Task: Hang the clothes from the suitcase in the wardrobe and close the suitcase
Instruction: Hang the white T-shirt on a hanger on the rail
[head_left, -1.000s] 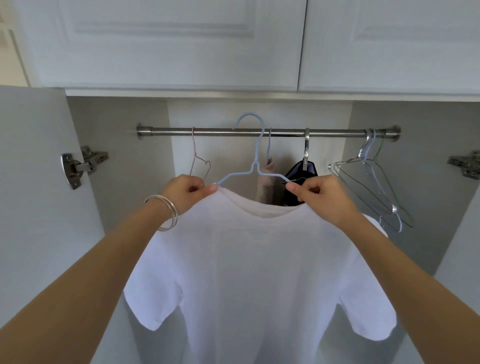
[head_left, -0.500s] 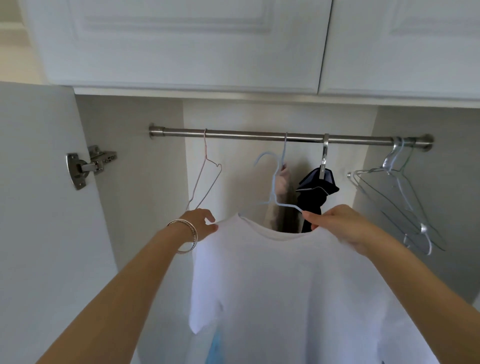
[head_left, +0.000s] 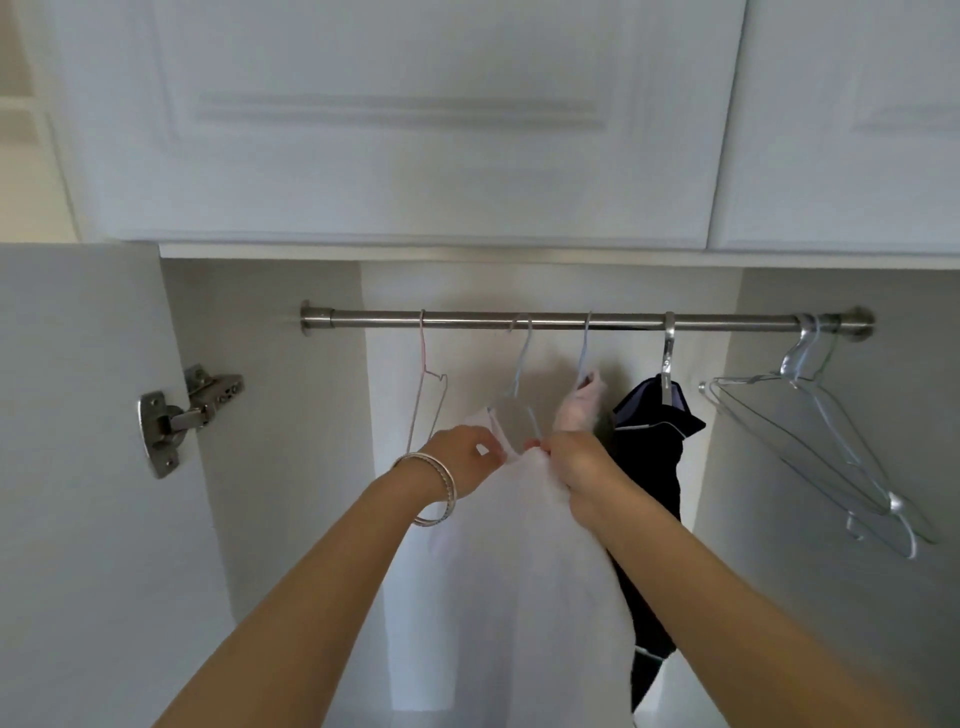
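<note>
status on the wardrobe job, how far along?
Done: a dark garment and a pale pink one hang on the rail. In hand: the white t-shirt on its light blue hanger, hook at the rail; left hand and right hand both pinch the collar. Left: release it. The suitcase is out of view, so remaining clothes and closing cannot be judged.

Both forearms reach up and forward, converging at centre. Left hand (head_left: 464, 457): fingers curled, thumb and forefinger pinched together; bangles on wrist. Right hand (head_left: 576, 465): fist-like, fingers curled tight, knuckles up. Fingertips of the two nearly touching.
</note>
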